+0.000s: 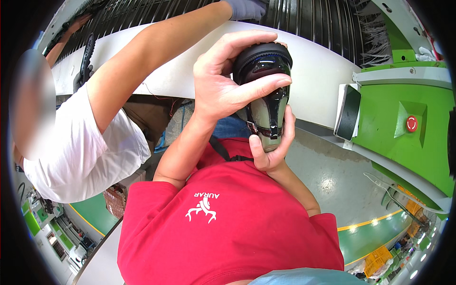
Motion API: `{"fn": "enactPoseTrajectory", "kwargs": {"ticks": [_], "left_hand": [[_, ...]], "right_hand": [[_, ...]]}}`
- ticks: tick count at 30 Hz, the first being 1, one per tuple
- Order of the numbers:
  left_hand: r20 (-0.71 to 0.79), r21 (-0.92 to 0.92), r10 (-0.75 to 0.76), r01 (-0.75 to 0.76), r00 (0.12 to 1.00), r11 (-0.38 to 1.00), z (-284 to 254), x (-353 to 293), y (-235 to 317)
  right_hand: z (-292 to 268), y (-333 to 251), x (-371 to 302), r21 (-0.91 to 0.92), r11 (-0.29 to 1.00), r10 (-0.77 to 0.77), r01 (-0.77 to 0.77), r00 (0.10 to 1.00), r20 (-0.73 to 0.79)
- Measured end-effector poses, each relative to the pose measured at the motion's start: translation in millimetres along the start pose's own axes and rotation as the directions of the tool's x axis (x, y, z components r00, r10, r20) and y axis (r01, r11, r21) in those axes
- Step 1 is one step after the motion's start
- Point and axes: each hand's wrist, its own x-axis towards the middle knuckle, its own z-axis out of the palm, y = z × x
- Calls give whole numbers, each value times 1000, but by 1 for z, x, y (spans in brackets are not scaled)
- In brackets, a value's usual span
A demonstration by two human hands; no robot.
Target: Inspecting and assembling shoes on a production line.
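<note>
glossy dark tapered object (272, 105) is held in front of the red shirt (247, 202), near the edge of the white work surface (311, 85); its broad end is clasped by the left hand (214, 80), its narrow end pinched by the right hand (272, 160). if either grip were loosened on so smooth a surface, it could be dropped onto the floor (325, 166); the shine could also be smudged by handling.

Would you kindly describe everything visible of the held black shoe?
The shoe is glossy black and patent-looking, with a strap, greyish interior and ridged sole edge. It is held near the white counter, toe away from the person: the left hand grips the toe end, the right hand holds the heel end.
</note>
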Motion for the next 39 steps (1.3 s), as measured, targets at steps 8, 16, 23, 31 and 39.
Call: {"fn": "enactPoseTrajectory", "kwargs": {"ticks": [8, 16, 23, 31, 39], "left_hand": [[-52, -48, 20, -22, 998, 999, 1, -2, -2], [-72, -24, -25, 24, 997, 999, 3, -5, 3], [-76, 25, -43, 45, 996, 999, 6, -3, 11], [-85, 6, -56, 57, 995, 998, 15, 6, 5], [-71, -146, -223, 211, 972, 966, 21, -17, -3]], "right_hand": [[1, -1, 2, -8, 1000, -13, 14, 1000, 12], [1, -3, 0, 13, 1000, -14, 14, 1000, 16], [-8, -2, 3, -59, 997, -36, 40, 997, 72], [-13, -3, 9, 6, 997, 77, -78, 997, 25], [-38, 1, 39, 507, 819, 391, -268, 908, -151]]}}
